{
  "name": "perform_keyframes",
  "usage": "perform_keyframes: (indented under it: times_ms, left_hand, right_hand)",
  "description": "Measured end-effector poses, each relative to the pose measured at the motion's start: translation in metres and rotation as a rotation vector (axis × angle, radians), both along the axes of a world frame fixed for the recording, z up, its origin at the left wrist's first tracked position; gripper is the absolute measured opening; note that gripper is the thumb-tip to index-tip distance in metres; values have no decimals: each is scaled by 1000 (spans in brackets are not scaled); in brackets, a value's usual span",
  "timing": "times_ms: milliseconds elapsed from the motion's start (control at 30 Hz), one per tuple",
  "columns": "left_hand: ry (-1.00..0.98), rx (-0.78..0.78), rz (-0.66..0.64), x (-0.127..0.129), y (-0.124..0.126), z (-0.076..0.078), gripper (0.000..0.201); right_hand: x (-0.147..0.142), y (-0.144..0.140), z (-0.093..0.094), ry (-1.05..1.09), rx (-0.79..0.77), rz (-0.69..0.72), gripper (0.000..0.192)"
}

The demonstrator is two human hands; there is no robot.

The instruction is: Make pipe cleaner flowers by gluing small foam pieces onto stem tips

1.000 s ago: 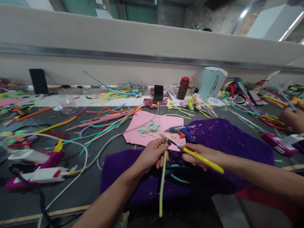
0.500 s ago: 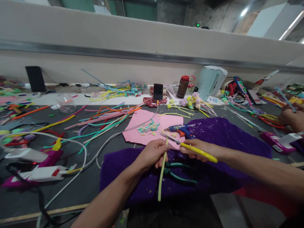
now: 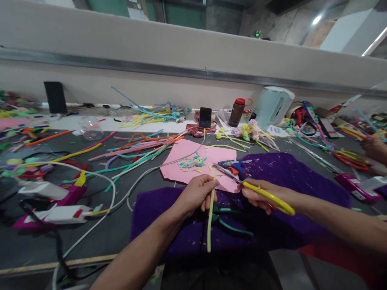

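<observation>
- One pale yellow strip (image 3: pixel 211 219) shows in the head view between the fingertips of the left hand (image 3: pixel 198 193), which are clamped together on it; its short end pokes up beyond them, and its long end hangs below toward the person.
- The right hand (image 3: pixel 256 195) is wrapped around the yellow handle of the scissors (image 3: pixel 270 197); their blades reach left, tips close to the strip's upper end — whether they touch it, one cannot tell.
- Just beyond the left hand lies a pink sheet (image 3: pixel 172 165), with small cut pieces (image 3: pixel 192 162) in teal and yellow scattered on it.
- A blue glue gun (image 3: pixel 242 168) lies just beyond the right hand.
- Under both hands spreads a purple cloth (image 3: pixel 151 205); a teal-handled tool (image 3: pixel 232 228) rests on it between them, partly hidden by the left hand.
- Farther out, left of the left hand, many coloured stems (image 3: pixel 142 149) lie in a loose bundle.
- Well to the right of the right hand, a co-worker's hand (image 3: pixel 375 149) is partly visible — near the picture's edge.
</observation>
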State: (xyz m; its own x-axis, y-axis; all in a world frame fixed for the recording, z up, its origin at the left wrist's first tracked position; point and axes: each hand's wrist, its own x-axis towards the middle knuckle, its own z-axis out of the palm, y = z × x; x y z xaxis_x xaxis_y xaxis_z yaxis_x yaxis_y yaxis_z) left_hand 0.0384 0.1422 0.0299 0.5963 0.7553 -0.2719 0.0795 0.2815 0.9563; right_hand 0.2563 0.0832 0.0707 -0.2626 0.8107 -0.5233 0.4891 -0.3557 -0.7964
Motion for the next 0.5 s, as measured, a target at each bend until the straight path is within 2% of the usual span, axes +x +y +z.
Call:
perform_keyframes:
  times_ms: [200, 500]
  left_hand:
    - [-42, -29, 18, 0, -1, 0, 22]
    - [-12, -15, -20, 1, 0, -2, 21]
  right_hand:
    - [-17, -7, 1, -78, 28, 70, 51]
    - [-23, 0, -6, -25, -47, 4, 39]
